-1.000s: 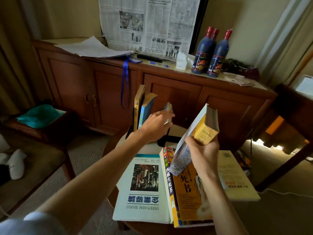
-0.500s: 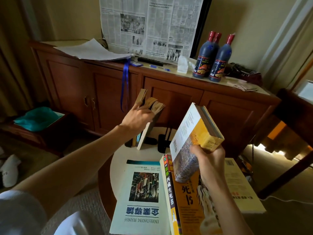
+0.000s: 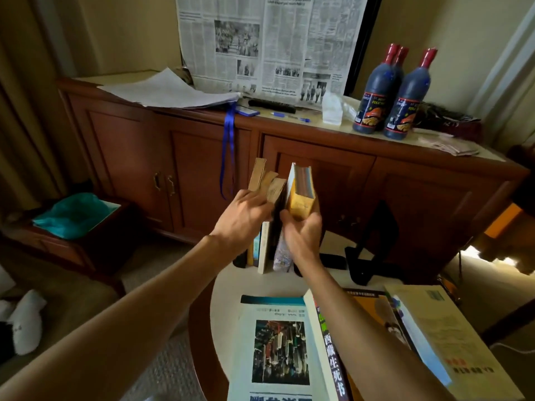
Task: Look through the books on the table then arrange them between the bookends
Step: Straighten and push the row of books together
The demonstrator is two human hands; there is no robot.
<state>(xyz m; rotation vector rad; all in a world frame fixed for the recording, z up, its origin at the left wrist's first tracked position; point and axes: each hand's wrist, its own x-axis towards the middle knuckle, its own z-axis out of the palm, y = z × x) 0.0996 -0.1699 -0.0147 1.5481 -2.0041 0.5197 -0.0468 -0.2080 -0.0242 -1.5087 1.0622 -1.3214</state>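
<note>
At the far side of the round table (image 3: 228,287), three upright books (image 3: 267,183) lean left, and my left hand (image 3: 246,218) presses against them. My right hand (image 3: 301,235) grips a thick yellow book (image 3: 301,192) and holds it upright right beside them. A black bookend (image 3: 373,244) stands to the right, apart from the books; the left bookend is mostly hidden behind my left hand. Near me lie a white business book (image 3: 275,348), an orange book (image 3: 370,314) with a dark spine, and a pale yellow book (image 3: 445,337).
A wooden sideboard (image 3: 318,157) stands just behind the table, carrying three dark bottles (image 3: 393,94), papers, a pen and a newspaper propped on the wall. A low stool with a teal cloth (image 3: 75,212) is at the left. Carpet lies beyond the table's left edge.
My right hand carried the yellow book forward and stood it upright against the leaning books. My left hand stayed on those books, holding them to the left.
</note>
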